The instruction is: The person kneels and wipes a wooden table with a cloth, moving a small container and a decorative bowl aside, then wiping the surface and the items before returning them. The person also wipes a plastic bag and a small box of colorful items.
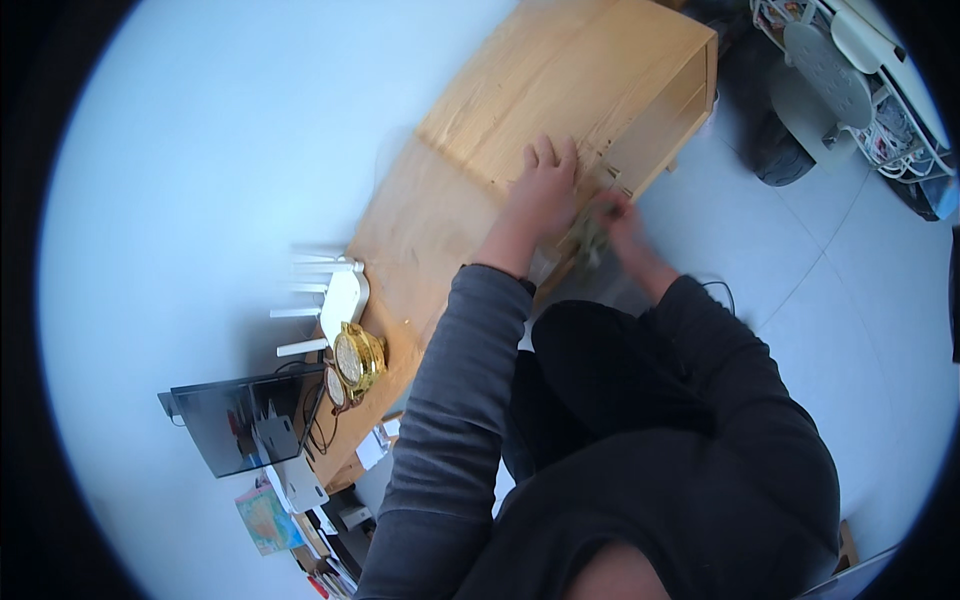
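My left hand (546,187) lies palm down on the top of a low wooden cabinet (540,90), close to its front edge, with the fingers apart. My right hand (624,225) is just in front of that edge, with its fingers bent. Beside the right fingers is a grey-green thing (591,244), too blurred to name; whether the hand grips it cannot be made out. Small brass-coloured fittings (615,172) show at the cabinet front above the right hand. An open compartment (664,139) faces the floor further along.
A white router (345,296) with several antennas stands against the wall, next to a golden pot (361,358) and a smaller reddish-brown pot (335,386). Beyond are a black screen (247,420) and a colourful map (268,519). A wheeled vehicle (784,157) with a wire basket stands on the tiled floor.
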`<act>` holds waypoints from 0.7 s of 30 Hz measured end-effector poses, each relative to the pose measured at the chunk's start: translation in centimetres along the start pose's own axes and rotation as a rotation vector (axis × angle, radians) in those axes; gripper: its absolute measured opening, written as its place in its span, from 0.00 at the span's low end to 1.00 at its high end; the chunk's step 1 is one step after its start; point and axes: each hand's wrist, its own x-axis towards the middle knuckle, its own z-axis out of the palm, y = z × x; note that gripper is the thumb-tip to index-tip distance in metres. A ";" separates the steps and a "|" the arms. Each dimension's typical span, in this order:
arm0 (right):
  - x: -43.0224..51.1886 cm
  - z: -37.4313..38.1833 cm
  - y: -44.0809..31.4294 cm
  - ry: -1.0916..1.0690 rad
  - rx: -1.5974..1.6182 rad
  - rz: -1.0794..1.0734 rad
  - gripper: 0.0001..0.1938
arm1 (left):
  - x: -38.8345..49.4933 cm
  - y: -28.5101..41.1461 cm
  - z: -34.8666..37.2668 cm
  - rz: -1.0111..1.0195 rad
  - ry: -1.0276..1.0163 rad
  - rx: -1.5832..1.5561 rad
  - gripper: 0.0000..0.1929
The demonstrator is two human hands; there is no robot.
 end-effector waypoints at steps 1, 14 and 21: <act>1.1 -1.3 -0.6 0.133 0.115 0.049 0.14 | 0.0 0.1 0.0 -0.015 -0.015 0.016 0.38; -5.0 5.9 -0.6 -0.679 -0.491 -0.088 0.13 | 0.3 0.4 -0.3 -0.054 -0.062 0.031 0.38; -2.9 2.8 -4.0 -0.074 -0.124 -0.256 0.21 | 0.1 0.5 -0.3 -0.066 -0.050 0.036 0.38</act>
